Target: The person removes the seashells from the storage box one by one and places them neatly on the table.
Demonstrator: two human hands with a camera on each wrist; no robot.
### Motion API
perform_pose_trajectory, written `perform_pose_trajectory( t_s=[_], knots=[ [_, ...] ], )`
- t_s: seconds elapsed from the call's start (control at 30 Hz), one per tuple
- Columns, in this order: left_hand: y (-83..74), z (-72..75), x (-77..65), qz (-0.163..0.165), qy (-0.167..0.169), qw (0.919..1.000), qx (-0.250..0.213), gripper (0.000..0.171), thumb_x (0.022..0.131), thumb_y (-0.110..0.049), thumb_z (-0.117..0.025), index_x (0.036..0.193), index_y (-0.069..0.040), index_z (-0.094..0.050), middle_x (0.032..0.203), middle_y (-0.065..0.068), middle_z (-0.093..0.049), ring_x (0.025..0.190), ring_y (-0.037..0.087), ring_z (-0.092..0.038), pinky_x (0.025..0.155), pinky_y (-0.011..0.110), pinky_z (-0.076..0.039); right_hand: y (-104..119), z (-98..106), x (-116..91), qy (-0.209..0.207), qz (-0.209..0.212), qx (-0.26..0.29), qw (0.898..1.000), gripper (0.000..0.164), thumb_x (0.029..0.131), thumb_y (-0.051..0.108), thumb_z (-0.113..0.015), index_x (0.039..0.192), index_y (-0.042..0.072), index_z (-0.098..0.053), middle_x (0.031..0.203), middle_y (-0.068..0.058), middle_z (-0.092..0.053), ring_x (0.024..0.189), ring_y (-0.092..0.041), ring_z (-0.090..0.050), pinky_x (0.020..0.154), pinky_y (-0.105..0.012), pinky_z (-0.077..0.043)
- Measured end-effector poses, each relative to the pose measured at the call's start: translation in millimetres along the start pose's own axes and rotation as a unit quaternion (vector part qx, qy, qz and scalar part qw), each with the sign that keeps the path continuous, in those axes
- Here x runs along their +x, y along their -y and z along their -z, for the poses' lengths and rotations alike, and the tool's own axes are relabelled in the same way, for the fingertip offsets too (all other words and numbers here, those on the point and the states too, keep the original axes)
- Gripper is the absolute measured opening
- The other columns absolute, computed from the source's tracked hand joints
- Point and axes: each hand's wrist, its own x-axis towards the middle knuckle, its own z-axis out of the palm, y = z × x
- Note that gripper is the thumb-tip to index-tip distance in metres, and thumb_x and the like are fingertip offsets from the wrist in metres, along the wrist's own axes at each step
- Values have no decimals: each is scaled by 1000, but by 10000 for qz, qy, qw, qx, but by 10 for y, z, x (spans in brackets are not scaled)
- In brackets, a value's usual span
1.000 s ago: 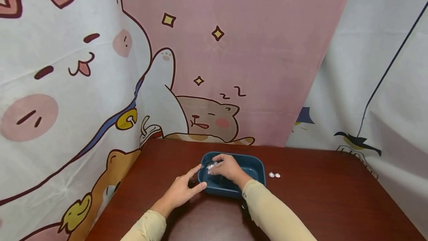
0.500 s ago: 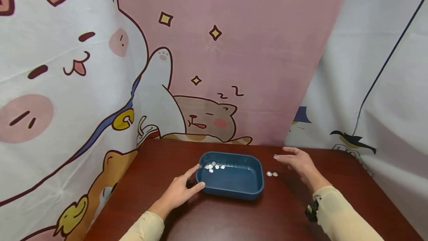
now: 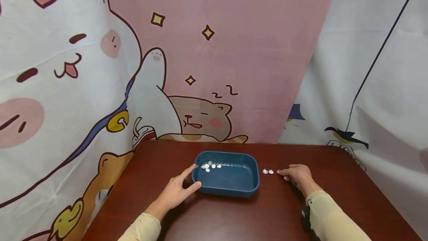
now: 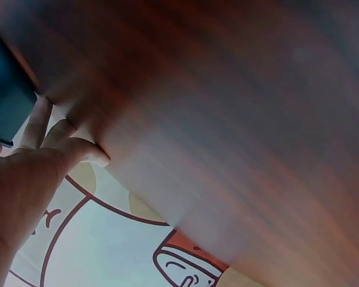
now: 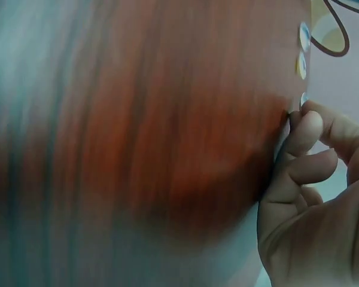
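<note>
A dark blue rectangular tub point(image 3: 234, 178) stands on the table, with several small round whitish pieces point(image 3: 207, 166) at its left end. My left hand point(image 3: 174, 193) rests at the tub's left end, its thumb and index finger extended against the wall. To the right of the tub, my right hand point(image 3: 298, 176) pinches a small whitish piece point(image 3: 279, 172) at the table surface; the right wrist view shows this piece point(image 5: 304, 99) at the thumb and index fingertips. Two similar pieces point(image 3: 268, 172) lie in line between the tub and that hand. Their exact kind is too small to tell.
The reddish-brown table point(image 3: 220, 218) reaches back to a printed cloth point(image 3: 254, 66) with cartoon cats. White cloth point(image 3: 378, 84) hangs along the right side. A dark device point(image 3: 305, 217) is strapped at the right wrist.
My right hand has left the tub's inside and moved right, coming down beside the loose pieces with one whitish piece in its fingertips. My left hand stays at the tub. The head view has turned slightly right.
</note>
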Motion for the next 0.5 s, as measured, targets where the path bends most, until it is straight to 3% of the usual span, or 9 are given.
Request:
perform_pose_trajectory(
  t_s=[0.27, 0.5],
  knots=[
    [23, -10, 17, 19, -3, 10000, -8, 83, 97, -67, -67, 166, -28, -41, 128, 11, -77, 122, 29, -72, 106, 62, -54, 44, -124, 7, -187, 37, 90, 9998, 95, 92, 14, -81, 162, -16, -24, 61, 6, -68, 56, -5, -66, 57, -25, -46],
    [40, -6, 17, -24, -7, 10000, 20, 82, 98, -66, -67, 165, -28, -42, 126, 10, -77, 119, 27, -72, 104, 61, -55, 38, -128, 7, -205, 50, -1, 9998, 96, 91, 16, -84, 161, -16, -26, 60, 6, -67, 55, -5, -65, 54, -23, -42]
  ],
)
